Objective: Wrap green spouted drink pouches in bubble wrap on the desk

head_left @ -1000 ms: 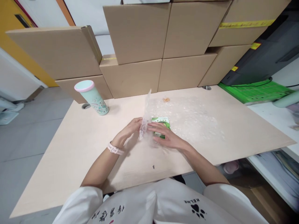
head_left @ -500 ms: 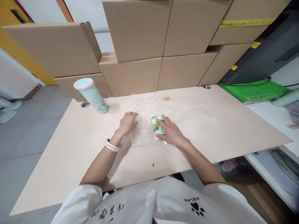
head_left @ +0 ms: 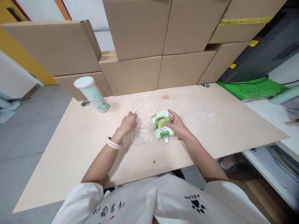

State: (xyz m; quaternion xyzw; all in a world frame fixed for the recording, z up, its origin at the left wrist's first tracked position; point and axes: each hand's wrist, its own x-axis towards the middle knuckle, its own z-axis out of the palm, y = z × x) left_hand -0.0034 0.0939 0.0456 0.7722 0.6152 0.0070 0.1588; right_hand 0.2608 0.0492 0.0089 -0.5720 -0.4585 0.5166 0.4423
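A sheet of clear bubble wrap lies spread over the middle of the table. Over it is a green and white spouted pouch with fruit printed on it, its white spout toward me. My right hand grips the pouch by its right side, thumb on the front and fingers behind. At the wrap's left edge, my left hand has its fingers curled closed on the film. A pale pink band circles my left wrist.
A mint tumbler with a pink rim stands at the table's back left. Cardboard boxes are stacked along the far edge. A green crate sits at the right. A small orange patch shows on the wrap.
My right hand, laid over the pouch before, now holds it by its right side, so more of its front and spout show. The left hand's fingers have curled in.
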